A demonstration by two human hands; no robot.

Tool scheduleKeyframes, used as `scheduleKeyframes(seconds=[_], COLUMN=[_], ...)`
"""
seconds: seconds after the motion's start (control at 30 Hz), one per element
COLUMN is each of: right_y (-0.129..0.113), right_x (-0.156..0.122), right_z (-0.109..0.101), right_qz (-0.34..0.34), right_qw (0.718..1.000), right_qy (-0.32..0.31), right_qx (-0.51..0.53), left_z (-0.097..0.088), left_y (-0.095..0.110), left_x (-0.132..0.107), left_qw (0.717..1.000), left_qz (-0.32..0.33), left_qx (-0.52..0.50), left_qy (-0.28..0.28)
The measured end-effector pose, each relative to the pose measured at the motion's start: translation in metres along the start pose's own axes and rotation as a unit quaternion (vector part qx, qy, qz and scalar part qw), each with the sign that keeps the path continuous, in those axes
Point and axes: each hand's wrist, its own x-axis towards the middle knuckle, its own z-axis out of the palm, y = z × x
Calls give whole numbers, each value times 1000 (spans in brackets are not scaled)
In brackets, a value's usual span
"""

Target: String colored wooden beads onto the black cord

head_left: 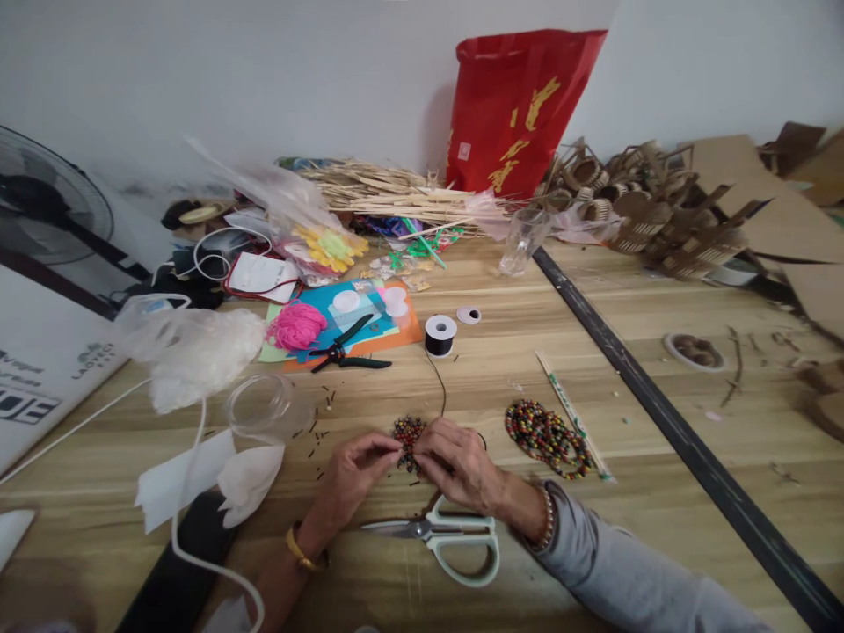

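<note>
Over a small pile of multicoloured beads [407, 432], my left hand [360, 466] and my right hand [463, 462] face each other with fingertips close together. Thumb and forefinger of the left are pinched; what sits between them is too small to make out. A thin black cord [438, 376] runs from a white-flanged spool [440, 338] down to my right hand, whose fingers are closed on it; a bit of the cord loops out past the knuckles. Scissors with pale handles [464, 549] lie just below the hands. To the right rests a coiled strand of beads [547, 438].
Black-handled pliers [349, 347] and pink yarn [296, 325] lie on coloured paper [405, 325]. A clear jar [267, 406] stands left, near a white cable [191, 492]. Behind are a drinking glass [523, 242] and a red bag [520, 105]. A dark strip [633, 374] crosses the table.
</note>
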Motion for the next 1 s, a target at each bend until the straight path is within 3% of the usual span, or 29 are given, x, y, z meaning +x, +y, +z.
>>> scheduleKeyframes(seconds=[0.4, 1.0], right_y=[1, -2], right_x=[0, 4], right_z=[0, -3], right_qz=[12, 15], right_qw=[1000, 1000], right_qy=[7, 5], right_qx=[-16, -17], left_z=[1, 2], left_y=[7, 2], left_x=[11, 11], left_qw=[999, 998], left_qz=[29, 12], left_qx=[-20, -41], left_qy=[-30, -53])
